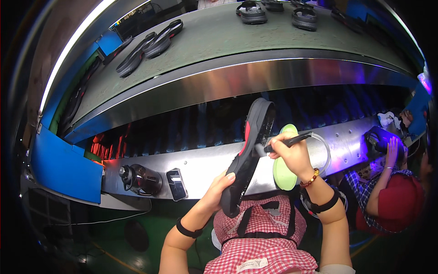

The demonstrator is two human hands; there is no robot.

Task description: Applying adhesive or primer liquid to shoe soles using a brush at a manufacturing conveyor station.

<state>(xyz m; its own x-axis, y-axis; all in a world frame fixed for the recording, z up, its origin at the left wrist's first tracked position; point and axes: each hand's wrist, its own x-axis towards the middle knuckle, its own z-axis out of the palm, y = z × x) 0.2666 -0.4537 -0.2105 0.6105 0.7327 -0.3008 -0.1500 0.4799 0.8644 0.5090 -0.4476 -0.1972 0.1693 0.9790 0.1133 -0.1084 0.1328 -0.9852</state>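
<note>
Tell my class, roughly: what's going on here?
A person's left grip holds a long black-and-red shoe sole at a steep tilt. Their right grip holds a black pen-shaped brush with a clear tube, its pale tip at the sole's edge; whether it touches is unclear. More dark soles lie on the greenish flat surface beyond.

White label [252, 265] on red-and-white checked apron [285, 251] carries dark print beside a triangular mark, too small to read reliably. Smartphone screen [177, 184]: content illegible.
</note>
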